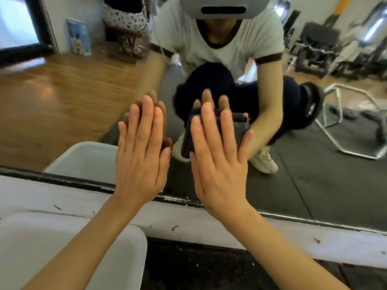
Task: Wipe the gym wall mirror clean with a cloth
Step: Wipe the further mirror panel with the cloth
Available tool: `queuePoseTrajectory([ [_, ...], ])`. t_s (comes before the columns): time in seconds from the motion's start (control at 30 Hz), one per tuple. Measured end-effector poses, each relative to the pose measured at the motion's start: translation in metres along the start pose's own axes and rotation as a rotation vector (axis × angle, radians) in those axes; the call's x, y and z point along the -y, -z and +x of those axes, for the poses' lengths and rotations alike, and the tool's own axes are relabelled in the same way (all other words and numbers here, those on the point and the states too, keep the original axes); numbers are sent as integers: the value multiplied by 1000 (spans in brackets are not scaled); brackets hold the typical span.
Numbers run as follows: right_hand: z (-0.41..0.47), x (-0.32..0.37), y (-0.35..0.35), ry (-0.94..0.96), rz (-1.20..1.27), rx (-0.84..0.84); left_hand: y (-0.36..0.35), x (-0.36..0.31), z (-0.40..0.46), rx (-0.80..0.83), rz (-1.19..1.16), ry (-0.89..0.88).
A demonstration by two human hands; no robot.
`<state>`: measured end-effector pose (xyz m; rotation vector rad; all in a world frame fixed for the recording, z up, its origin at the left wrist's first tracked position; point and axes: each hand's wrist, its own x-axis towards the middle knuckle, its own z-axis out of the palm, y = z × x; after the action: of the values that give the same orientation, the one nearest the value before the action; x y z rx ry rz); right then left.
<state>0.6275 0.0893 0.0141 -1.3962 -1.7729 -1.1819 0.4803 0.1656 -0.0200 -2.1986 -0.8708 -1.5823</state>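
The wall mirror [69, 97] fills the upper part of the head view, its lower edge running above a white baseboard. My left hand [142, 151] lies flat against the glass with straight fingers and holds nothing. My right hand [217, 155] presses a dark grey folded cloth [240, 126] flat onto the mirror with straight fingers. Most of the cloth is hidden under the hand; its edges show at the top and on both sides. The mirror reflects both hands and a crouching person.
A white plastic tub [73, 248] stands on the floor at the lower left, close to the wall, with its reflection above. The white baseboard [209, 222] is scuffed. Black rubber flooring [199, 266] lies below. Gym machines and a wooden floor appear only as reflections.
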Motion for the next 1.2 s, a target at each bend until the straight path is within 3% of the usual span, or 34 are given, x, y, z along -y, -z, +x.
queuePoseTrajectory([
  [0.1,-64,-8,-13,329,-174,190,2,0,1,15,-7,-1],
  [0.2,-71,-22,-7,453,-247,223,2,0,1,23,-5,4],
  [0.27,-42,-25,-2,382,-201,110,1,0,-1,12,-3,-1],
  [0.37,9,-17,-2,51,9,-71,0,1,1,6,11,-2],
  [0.43,12,-12,-4,43,-8,-75,-1,0,1,2,-4,1],
  [0.57,-59,-32,-10,529,-282,161,2,-3,2,-1,-16,39],
  [0.67,-73,-49,-7,723,-387,223,3,-13,-5,27,-56,79],
  [0.73,-54,-61,3,667,-381,148,-2,-27,-18,77,-64,20],
  [0.87,5,-76,23,258,-104,-79,-16,-48,-33,104,-58,23],
  [0.93,9,-74,24,173,-64,-91,-21,-51,-34,82,-58,45],
  [1.1,-92,-80,12,559,-329,195,-24,-52,-34,99,-46,50],
  [1.2,-109,-92,16,641,-331,238,-23,-56,-33,96,-52,112],
])
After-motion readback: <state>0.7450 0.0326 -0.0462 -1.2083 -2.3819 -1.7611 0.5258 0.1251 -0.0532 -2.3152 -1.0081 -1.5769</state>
